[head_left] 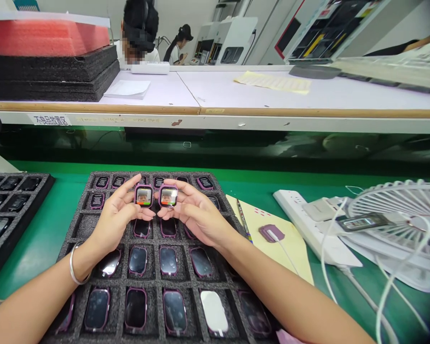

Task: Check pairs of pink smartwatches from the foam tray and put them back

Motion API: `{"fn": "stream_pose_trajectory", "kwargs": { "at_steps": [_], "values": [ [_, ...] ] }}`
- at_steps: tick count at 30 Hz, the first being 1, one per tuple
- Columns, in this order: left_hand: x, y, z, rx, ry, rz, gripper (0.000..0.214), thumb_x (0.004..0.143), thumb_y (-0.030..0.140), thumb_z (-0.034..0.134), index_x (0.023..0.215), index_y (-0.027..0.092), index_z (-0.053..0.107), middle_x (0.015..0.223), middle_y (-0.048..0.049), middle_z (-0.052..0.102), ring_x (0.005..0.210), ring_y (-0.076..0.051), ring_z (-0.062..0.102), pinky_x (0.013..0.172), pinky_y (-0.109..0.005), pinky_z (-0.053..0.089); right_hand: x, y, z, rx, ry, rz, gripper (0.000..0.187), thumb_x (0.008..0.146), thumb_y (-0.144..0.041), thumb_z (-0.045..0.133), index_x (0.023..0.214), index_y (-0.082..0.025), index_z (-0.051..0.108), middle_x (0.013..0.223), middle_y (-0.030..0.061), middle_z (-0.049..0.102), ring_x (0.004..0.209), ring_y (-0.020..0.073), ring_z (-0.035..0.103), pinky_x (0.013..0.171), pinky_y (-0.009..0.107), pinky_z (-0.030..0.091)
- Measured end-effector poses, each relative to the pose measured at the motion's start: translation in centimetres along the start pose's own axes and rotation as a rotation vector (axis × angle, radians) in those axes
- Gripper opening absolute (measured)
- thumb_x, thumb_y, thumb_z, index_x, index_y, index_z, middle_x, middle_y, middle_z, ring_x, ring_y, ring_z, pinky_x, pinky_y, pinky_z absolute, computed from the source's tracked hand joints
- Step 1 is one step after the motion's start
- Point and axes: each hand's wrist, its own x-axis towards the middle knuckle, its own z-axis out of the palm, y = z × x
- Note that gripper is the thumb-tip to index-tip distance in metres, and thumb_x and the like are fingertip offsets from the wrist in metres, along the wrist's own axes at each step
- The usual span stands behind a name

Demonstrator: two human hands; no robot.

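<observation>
Between its thumb and fingers my left hand [119,212] holds a purple-framed smartwatch [144,196] with a lit screen. A second lit smartwatch [168,196] is gripped the same way by my right hand [195,210]. The two watches are side by side, faces toward me, a small gap between them. Both hands are raised over a dark foam tray [79,223] whose compartments hold several more watches, most with dark screens. One watch [214,311] in the front row shows a white face. My forearms hide parts of the tray.
Another foam tray [46,191] lies at the left. On the right are yellow paper [294,239] with a pen [242,217] and purple charger [271,233], a white power strip [308,229] and a fan [397,215]. A shelf [208,95] bearing foam blocks [50,71] crosses behind; people sit beyond.
</observation>
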Motion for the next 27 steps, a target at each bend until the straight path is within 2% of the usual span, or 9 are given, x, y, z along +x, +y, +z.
{"fn": "stream_pose_trajectory", "kwargs": {
  "at_steps": [4,8,14,18,23,27],
  "values": [
    [0.3,0.8,0.0,-0.012,-0.025,0.018,0.066,0.071,0.02,0.077,0.136,0.017,0.062,0.099,-0.0044,0.077,0.069,-0.017,0.077,0.068,-0.03,0.066,0.6,-0.7,0.2,0.036,0.022,-0.007,0.038,0.086,-0.027,0.079,0.12,-0.023,0.065,0.103,0.0042,0.079,0.075,0.0168,0.077,0.074,0.029,0.062],
    [0.2,3.0,0.4,-0.046,-0.052,0.114,0.053,0.076,0.026,0.079,0.127,0.017,0.067,0.094,-0.0028,0.077,0.068,-0.018,0.077,0.066,-0.03,0.066,1.2,-2.5,1.2,0.029,0.02,-0.076,0.029,0.093,-0.041,0.077,0.114,-0.022,0.069,0.098,0.0051,0.08,0.071,0.0173,0.077,0.07,0.029,0.063],
    [-1.7,7.7,2.0,0.012,-0.124,0.297,0.049,0.08,0.032,0.078,0.125,0.016,0.068,0.092,-0.0034,0.078,0.066,-0.019,0.077,0.065,-0.031,0.066,0.2,-6.5,4.6,-0.044,-0.078,-0.195,0.028,0.092,-0.039,0.079,0.112,-0.022,0.07,0.095,0.0045,0.08,0.069,0.0164,0.077,0.068,0.028,0.064],
    [-2.5,9.6,3.1,0.04,-0.111,0.406,0.047,0.08,0.035,0.077,0.122,0.016,0.068,0.095,-0.0046,0.078,0.064,-0.018,0.076,0.063,-0.031,0.065,-0.4,-8.5,6.7,-0.074,-0.11,-0.281,0.025,0.094,-0.038,0.074,0.112,-0.021,0.069,0.096,0.0057,0.08,0.065,0.0156,0.076,0.065,0.027,0.063],
    [-1.8,11.2,4.1,0.029,-0.097,0.486,0.047,0.079,0.037,0.074,0.12,0.016,0.066,0.086,-0.0032,0.076,0.06,-0.017,0.074,0.06,-0.03,0.063,0.6,-10.4,8.0,-0.1,-0.118,-0.381,0.022,0.096,-0.036,0.072,0.11,-0.02,0.067,0.094,0.0057,0.079,0.063,0.0157,0.075,0.059,0.024,0.061],
    [-0.8,12.7,4.9,0.017,-0.11,0.537,0.047,0.078,0.036,0.073,0.119,0.016,0.065,0.08,-0.0009,0.074,0.058,-0.017,0.074,0.058,-0.028,0.062,1.7,-12.0,8.6,-0.12,-0.059,-0.41,0.013,0.105,-0.028,0.056,0.11,-0.02,0.065,0.084,0.003,0.077,0.059,0.0153,0.074,0.058,0.025,0.062]
  ]
}}
